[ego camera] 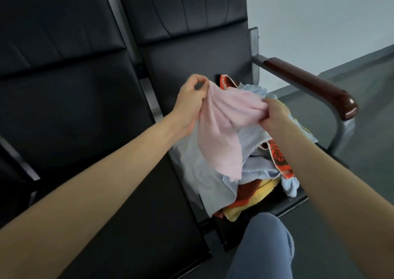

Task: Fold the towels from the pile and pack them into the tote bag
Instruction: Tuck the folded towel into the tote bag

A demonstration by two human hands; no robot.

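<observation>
Nearest: a knee in blue-grey trousers (264,246) at the seat's front edge. On the black padded seat (285,202) lies the towel pile (213,182), pale blue over yellow and orange-red cloth. Above it the pink towel (223,129) hangs bunched between both hands: left hand (191,99) pinches its upper edge, right hand (275,114) clutches the other end. Beyond, a wooden armrest (311,82).
</observation>
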